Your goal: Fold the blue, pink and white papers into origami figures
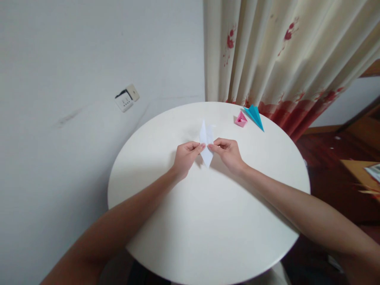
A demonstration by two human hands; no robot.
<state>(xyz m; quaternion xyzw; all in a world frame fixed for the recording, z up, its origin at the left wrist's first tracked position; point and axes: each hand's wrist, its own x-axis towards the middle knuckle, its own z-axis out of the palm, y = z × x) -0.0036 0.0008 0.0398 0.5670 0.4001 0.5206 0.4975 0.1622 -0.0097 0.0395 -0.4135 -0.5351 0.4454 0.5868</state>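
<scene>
A folded white sheet of paper (pixel 207 136), long and pointed at its near end, is held up between both hands over the round white table. My left hand (pixel 186 156) pinches its left edge, thumb on top and fingers curled behind. From the other side, my right hand (pixel 228 153) grips the right edge in the same way, its thumb close to the left one. The paper's lower tip points toward me, and its far end is slightly blurred. The fingers behind the paper are partly hidden.
On the far right of the round white table (pixel 213 229) lie a pink folded paper piece (pixel 241 119) and a blue paper plane (pixel 254 117). A wall with a socket (pixel 124 101) stands at the left. Patterned curtains (pixel 267 51) hang behind the table.
</scene>
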